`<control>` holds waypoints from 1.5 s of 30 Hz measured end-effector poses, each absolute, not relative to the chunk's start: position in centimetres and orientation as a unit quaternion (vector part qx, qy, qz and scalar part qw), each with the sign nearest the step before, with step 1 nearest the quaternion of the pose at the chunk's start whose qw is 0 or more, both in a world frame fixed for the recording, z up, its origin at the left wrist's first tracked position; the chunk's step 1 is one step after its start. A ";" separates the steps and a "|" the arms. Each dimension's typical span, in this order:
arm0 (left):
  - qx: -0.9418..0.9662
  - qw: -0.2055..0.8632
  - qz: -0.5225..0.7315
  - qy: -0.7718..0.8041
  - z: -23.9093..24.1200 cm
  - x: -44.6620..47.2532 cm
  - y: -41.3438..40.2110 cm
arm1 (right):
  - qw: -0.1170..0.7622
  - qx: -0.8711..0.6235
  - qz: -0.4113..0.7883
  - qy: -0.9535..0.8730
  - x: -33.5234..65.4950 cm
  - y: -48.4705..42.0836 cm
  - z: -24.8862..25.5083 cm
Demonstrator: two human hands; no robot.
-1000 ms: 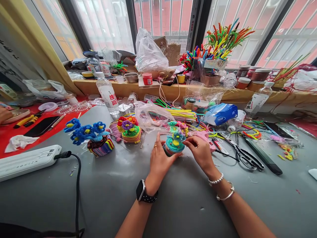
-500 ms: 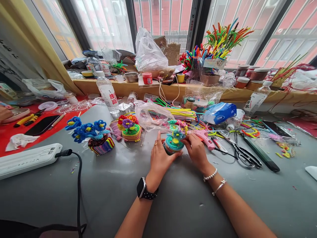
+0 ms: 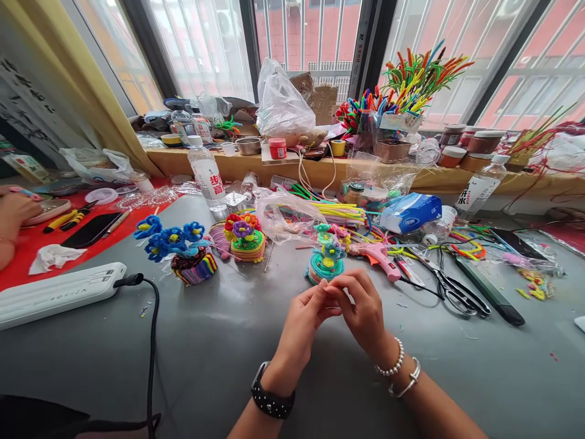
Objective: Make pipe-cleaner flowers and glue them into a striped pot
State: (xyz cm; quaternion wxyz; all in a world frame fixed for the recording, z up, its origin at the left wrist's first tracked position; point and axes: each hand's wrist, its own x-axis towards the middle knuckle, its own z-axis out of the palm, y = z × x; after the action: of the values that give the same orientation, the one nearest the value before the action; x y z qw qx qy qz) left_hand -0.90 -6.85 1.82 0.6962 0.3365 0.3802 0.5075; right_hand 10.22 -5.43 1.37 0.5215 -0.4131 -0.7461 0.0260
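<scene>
My left hand (image 3: 301,323) and my right hand (image 3: 363,308) meet at the fingertips above the grey table. Both are closed in a pinch; whatever lies between the fingers is too small or hidden to make out. Just behind them stands a small teal pot of pipe-cleaner flowers (image 3: 325,263), upright and untouched, its lower right edge close to my fingers. Further left sit a green-topped pot with red, orange and purple flowers (image 3: 244,238) and a striped pot with blue flowers (image 3: 194,268). A pink glue gun (image 3: 381,259) lies right of the teal pot.
Scissors (image 3: 457,292) and a dark green bar-shaped object (image 3: 491,292) lie to the right. A white power strip (image 3: 59,296) with a black cable is at left. Behind are pipe cleaners (image 3: 340,211), a blue tissue pack (image 3: 411,213) and bottles (image 3: 205,171). Another person's hand (image 3: 21,207) shows far left.
My left hand has let go of the teal pot, and my right hand has left its flowers. Both have come nearer to me and joined at the fingertips.
</scene>
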 end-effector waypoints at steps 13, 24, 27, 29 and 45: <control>0.261 0.717 0.541 0.354 2.5 -1.1 -5.3 | 0.488 -0.390 -0.095 -0.776 11.1 -4.5 1.3; 0.637 0.211 0.506 0.543 2.5 -5.2 0.4 | 0.558 -0.487 -0.061 -0.669 14.2 -2.8 1.3; 0.686 0.164 0.481 0.520 1.7 -4.8 0.7 | 0.553 -0.495 -0.042 -0.669 14.0 -2.9 1.3; 0.701 0.141 0.472 0.516 1.4 -4.4 0.6 | 0.550 -0.495 -0.030 -0.672 13.8 -3.1 1.3; 0.731 0.107 0.426 0.522 1.1 -4.2 1.5 | 0.550 -0.519 -0.018 -0.654 13.7 -3.0 0.8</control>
State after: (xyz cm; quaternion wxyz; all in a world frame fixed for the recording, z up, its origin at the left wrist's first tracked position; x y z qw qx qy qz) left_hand -4.19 1.52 1.13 0.1073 0.7310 0.5222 0.4260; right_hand 13.71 -3.04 0.83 0.5498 -0.5190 -0.6542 -0.0181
